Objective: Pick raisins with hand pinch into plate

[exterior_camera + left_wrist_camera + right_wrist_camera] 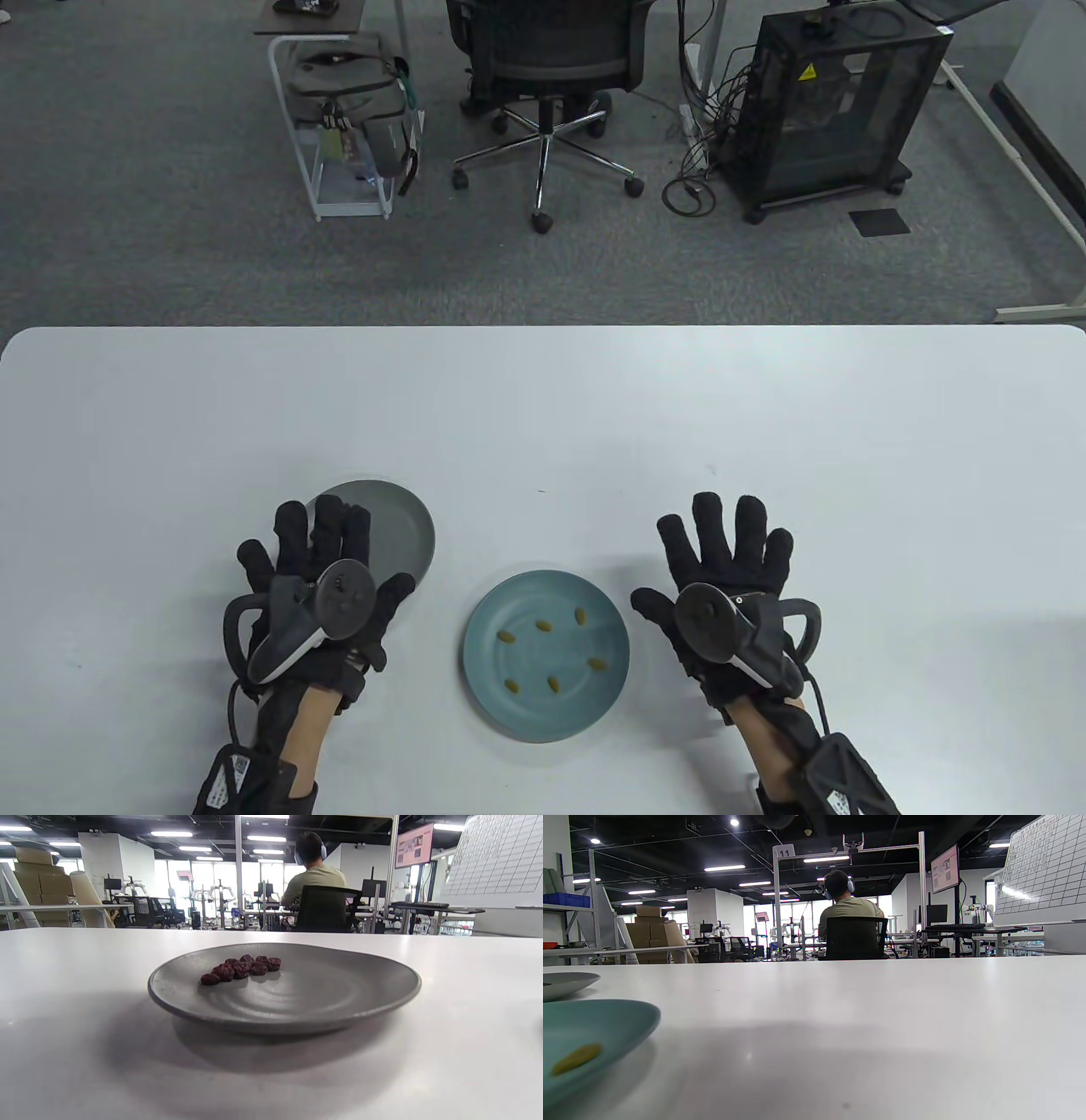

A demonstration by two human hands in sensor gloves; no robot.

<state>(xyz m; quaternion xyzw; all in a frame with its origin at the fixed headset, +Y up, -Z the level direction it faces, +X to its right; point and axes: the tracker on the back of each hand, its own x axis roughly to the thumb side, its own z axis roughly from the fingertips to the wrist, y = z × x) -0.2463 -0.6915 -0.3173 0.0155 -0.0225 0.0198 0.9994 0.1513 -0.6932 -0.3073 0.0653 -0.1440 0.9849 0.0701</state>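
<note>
A blue-green plate (517,705) sits near the table's front middle with several yellow raisins (544,626) scattered on it. A grey plate (407,526) lies to its left, partly hidden under my left hand (318,552). The left wrist view shows that grey plate (331,997) holding a cluster of several dark red raisins (242,969). My left hand is spread flat above the grey plate, holding nothing. My right hand (721,552) is spread flat to the right of the blue-green plate, holding nothing. The right wrist view shows the blue-green plate's edge (628,1022) with one yellow raisin (577,1058).
The white table (764,407) stretches wide behind and beside the plates. Beyond its far edge stand an office chair (547,76), a wire rack with a backpack (348,119) and a black cabinet (836,102).
</note>
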